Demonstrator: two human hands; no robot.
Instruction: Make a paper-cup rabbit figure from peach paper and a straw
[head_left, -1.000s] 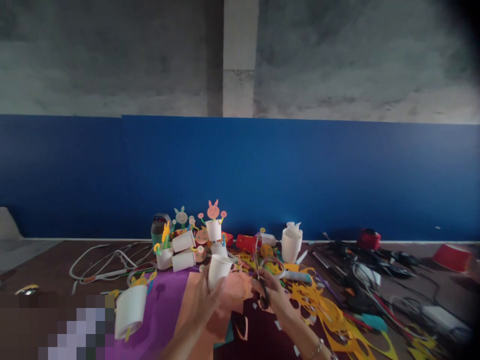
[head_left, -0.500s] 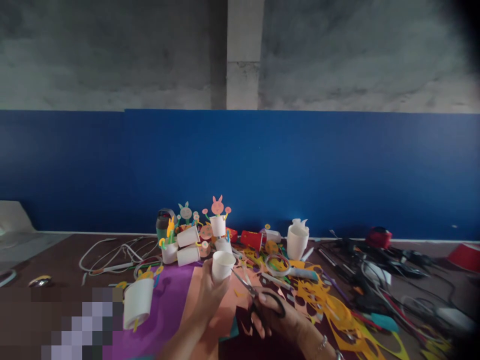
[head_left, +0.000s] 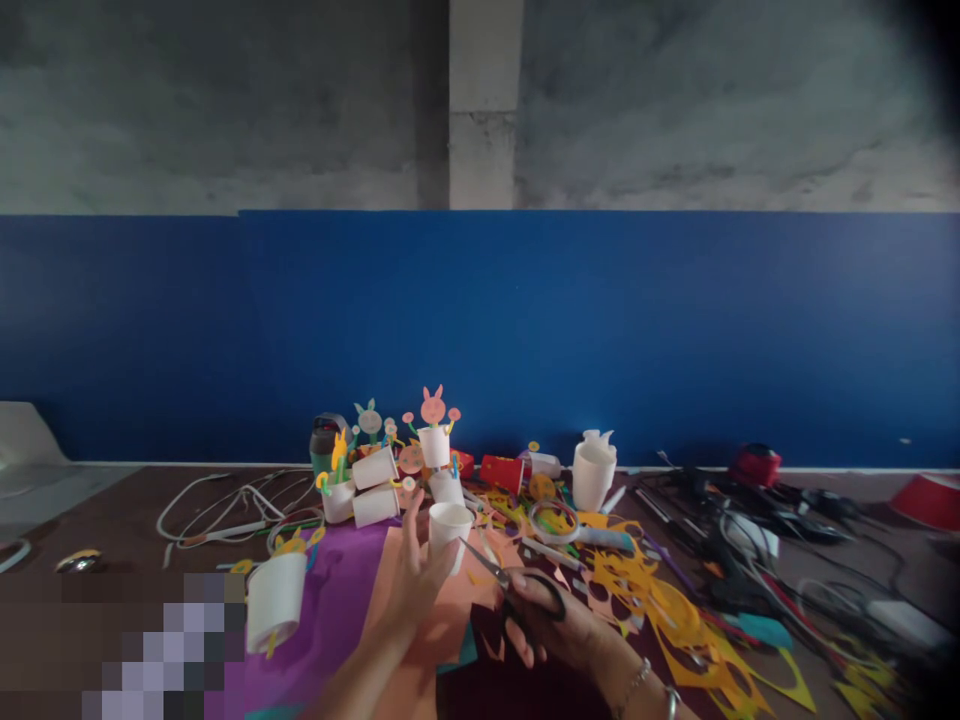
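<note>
A plain white paper cup (head_left: 448,522) is tilted slightly above the orange paper. My left hand (head_left: 418,570) is around its left side, the thumb across the front and the other fingers raised along the edge, looser than a full grip. My right hand (head_left: 551,625) holds black-handled scissors (head_left: 491,568), fingers through the loops. The scissors' tip points up and left and lies at the cup's right side near the rim; whether it touches cannot be made out. Below lie orange paper (head_left: 420,640), purple paper (head_left: 337,590) and a dark sheet (head_left: 510,690).
Decorated cups, one with a pink rabbit figure (head_left: 433,410), stand behind. A white cup with yellow pieces (head_left: 277,605) is at left. Yellow paper scraps (head_left: 667,610), a tape roll (head_left: 553,525) and tangled cables (head_left: 787,560) lie right. A blue panel (head_left: 480,330) stands behind the table.
My left fingers have loosened and stretched upward around the cup, and the thumb has moved across its front. The cup sits a little more upright. The scissors stay beside it.
</note>
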